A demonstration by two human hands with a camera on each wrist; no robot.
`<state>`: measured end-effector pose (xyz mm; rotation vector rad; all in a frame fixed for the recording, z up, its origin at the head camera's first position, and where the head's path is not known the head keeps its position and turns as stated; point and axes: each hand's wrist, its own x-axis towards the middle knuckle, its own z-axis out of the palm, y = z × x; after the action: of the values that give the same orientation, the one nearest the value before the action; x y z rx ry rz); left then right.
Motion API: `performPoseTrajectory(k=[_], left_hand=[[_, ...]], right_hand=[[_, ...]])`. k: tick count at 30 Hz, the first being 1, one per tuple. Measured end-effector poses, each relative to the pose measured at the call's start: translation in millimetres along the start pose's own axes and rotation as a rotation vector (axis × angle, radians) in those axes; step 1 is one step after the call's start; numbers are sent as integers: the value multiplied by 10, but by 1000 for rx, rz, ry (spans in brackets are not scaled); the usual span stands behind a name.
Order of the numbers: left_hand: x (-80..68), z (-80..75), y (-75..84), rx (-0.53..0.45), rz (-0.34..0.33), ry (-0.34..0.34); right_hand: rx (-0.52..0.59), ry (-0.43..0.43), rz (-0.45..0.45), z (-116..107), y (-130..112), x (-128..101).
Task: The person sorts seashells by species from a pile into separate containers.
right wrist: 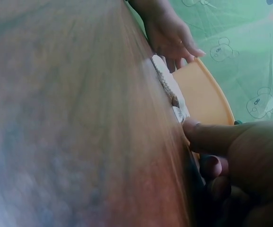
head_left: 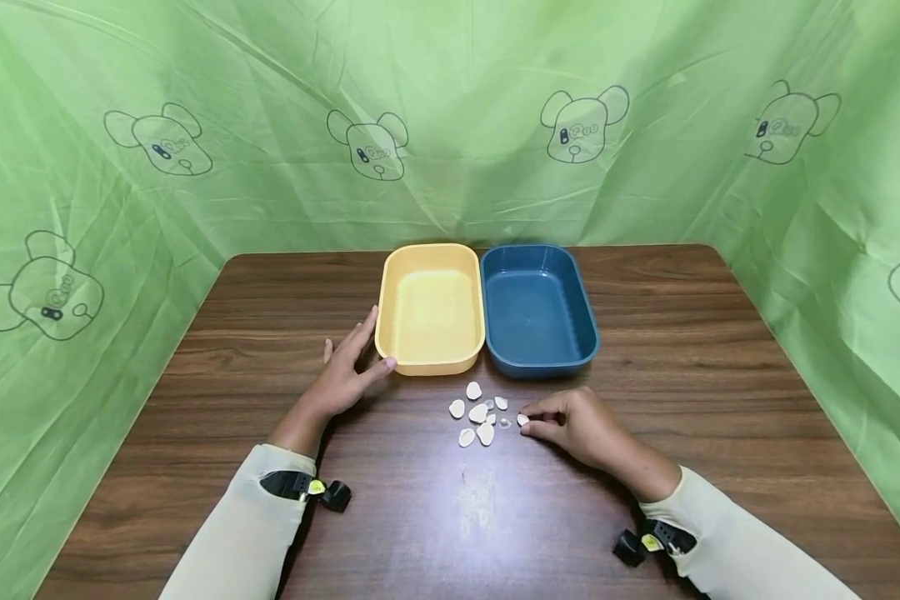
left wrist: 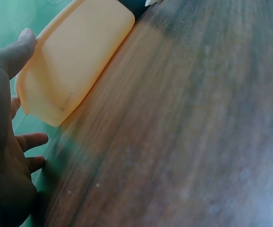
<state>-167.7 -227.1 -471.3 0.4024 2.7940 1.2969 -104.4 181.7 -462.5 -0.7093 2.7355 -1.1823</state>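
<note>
Between the thumb and fingertips of my right hand [head_left: 588,425] a small white seashell [head_left: 522,420] is pinched, low over the table at the right edge of a loose cluster of seashells [head_left: 478,414]. In the right wrist view my right thumb [right wrist: 207,136] overlaps the near end of the shells, whose edges look ribbed. My left hand [head_left: 342,379] rests at the near left corner of a yellow plastic tub [head_left: 429,368], fingers extended along its side and thumb at the front rim. The left wrist view shows that thumb [left wrist: 20,52] on the tub's rim.
A dark blue tub [head_left: 543,369] stands against the yellow one's right side, near the back of the brown wooden table [head_left: 217,400]. Green cloth [head_left: 465,117] printed with bear outlines hangs behind and on both sides. Light glares off the tabletop in front of the shells.
</note>
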Motion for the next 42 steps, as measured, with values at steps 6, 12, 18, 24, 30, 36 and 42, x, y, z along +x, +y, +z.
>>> performPoseTrajectory(k=[6,12,18,24,30,36,42], left_hand=[[7,-7,10,18,-3,-2],[9,8,-40,0,37,22],[24,47,-97,-7,57,31],[10,25,-48,2,31,20],[26,40,-117,0,27,24],[48,53,-165,4,14,15],[23,9,-22,-1,-4,-4]], right_hand=[[57,38,-14,8,15,7],[87,90,-46,15,24,-4],[116,106,-31,15,14,-23],[177,146,-48,29,7,-22],[237,223,-115,47,-6,-19],[240,332,-205,47,-34,-20],[254,403,-241,26,-75,-3]])
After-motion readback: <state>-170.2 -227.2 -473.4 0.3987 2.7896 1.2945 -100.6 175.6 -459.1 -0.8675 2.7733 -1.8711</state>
